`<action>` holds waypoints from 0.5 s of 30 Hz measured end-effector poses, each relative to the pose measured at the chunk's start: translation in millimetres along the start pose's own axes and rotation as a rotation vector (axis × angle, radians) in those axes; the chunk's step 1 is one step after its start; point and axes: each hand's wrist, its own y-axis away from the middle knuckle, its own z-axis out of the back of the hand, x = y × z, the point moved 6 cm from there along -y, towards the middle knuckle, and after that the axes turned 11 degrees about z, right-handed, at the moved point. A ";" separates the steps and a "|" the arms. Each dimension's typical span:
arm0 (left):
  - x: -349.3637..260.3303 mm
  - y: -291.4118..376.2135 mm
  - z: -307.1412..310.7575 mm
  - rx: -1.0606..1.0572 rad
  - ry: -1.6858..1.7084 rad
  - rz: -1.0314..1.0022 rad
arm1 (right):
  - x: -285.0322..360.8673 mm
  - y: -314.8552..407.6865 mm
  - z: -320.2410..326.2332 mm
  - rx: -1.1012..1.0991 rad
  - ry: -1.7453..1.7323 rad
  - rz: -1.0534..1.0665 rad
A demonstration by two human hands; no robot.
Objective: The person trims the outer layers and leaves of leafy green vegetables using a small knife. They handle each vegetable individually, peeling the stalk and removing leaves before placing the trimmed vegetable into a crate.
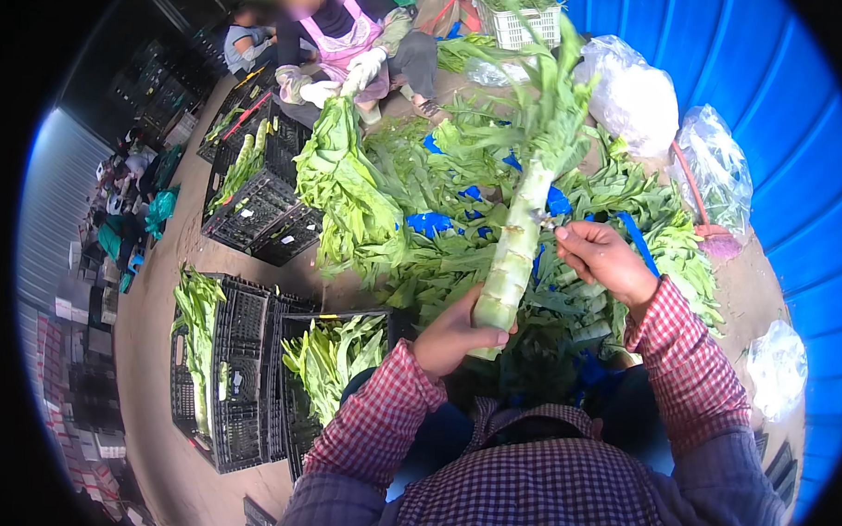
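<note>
My left hand [453,334] grips the thick lower end of a celtuce stem [513,252], which is held up at a slant with its leafy top [555,108] pointing away from me. Pinched between the thumb and fingers of my right hand [598,259] is a small tool [546,222], perhaps a short blade; its tip is at the stem's right side, and its exact kind cannot be told. Ring-like leaf scars mark the pale stem. Beneath the hands lies a heap of celtuce leaves and stems [428,256] with pieces of blue plastic [429,224] among it.
Black plastic crates [240,368] holding celtuce stand at left. Across the heap a person in a pink apron [349,31] holds another celtuce [348,170]. Clear plastic bags [632,96], a red-handled tool [689,182] and a blue corrugated wall [808,137] are at right. A white crate [523,26] stands behind.
</note>
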 end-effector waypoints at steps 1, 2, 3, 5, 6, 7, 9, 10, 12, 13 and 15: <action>2.2 1.6 -1.5 0.005 0.018 0.022 | -1.1 -0.9 -1.0 0.005 0.028 -0.008; 3.7 2.6 -3.2 0.010 0.037 0.044 | -2.2 -2.0 -1.8 0.011 0.056 -0.016; 4.4 2.2 -6.2 0.001 0.066 0.071 | -2.1 -2.0 -0.6 0.015 0.089 -0.025; 6.9 0.1 -12.8 -0.019 0.123 0.125 | -13.4 -5.7 9.3 -0.049 0.167 -0.018; 8.2 -2.9 -15.1 -0.017 0.099 0.122 | -25.5 -10.5 16.8 -0.073 0.244 0.021; 11.4 -6.0 -16.0 -0.016 0.077 0.118 | -26.9 -12.6 19.2 -0.095 0.322 0.058; 13.1 -9.1 -17.5 -0.018 0.040 0.106 | -35.7 -10.7 16.6 -0.078 0.293 0.070; 12.8 -9.9 -17.8 -0.022 0.025 0.098 | -41.2 -9.8 13.4 -0.048 0.271 0.076; 12.9 -9.5 -16.5 -0.033 -0.004 0.094 | -45.4 -5.8 5.7 -0.015 0.212 0.047; 13.5 -7.9 -14.8 -0.040 -0.016 0.098 | -45.1 -3.7 2.5 0.053 0.158 -0.021; 11.4 -6.0 -12.5 -0.060 -0.058 0.088 | -39.5 4.4 -3.6 0.189 0.051 -0.156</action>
